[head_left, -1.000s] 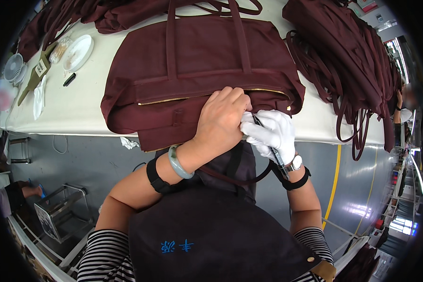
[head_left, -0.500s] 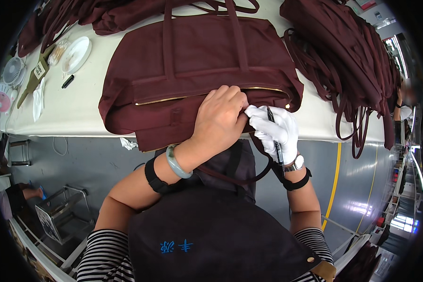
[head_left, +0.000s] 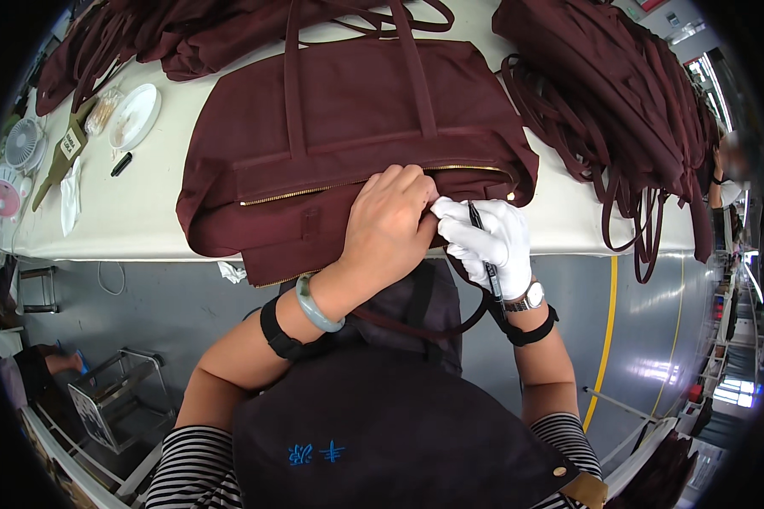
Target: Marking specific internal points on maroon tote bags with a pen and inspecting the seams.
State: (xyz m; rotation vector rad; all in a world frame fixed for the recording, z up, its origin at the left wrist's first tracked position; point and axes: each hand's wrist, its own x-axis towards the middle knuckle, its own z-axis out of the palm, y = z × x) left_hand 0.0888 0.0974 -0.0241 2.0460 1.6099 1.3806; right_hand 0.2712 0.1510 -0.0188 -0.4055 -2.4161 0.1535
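Observation:
A dark burgundy tote bag [head_left: 356, 93] lies on the white table, its two handles stretched toward the far side. A gold zipper [head_left: 306, 193] along its top stands open, and the near panel folds down over the table's edge. My bare left hand [head_left: 390, 216] is closed on the bag's near panel just below the zipper, fingertips hidden in the fabric. Beside it my right hand [head_left: 494, 248], in a white glove, is closed around a black pen [head_left: 475, 217] lying slantwise across it. Its fingertips meet the left fingers at the bag; what they pinch is hidden.
More burgundy bags are heaped at right [head_left: 594, 93] and far left [head_left: 212, 38]. On the table's left are a white plate [head_left: 136, 117], a black marker cap [head_left: 121, 165], a white tissue [head_left: 70, 199] and a small fan [head_left: 24, 142]. A metal trolley [head_left: 119, 394] stands on the floor.
The whole view has shifted slightly. Both hands keep their hold at the same spot on the bag, with only slight finger movement.

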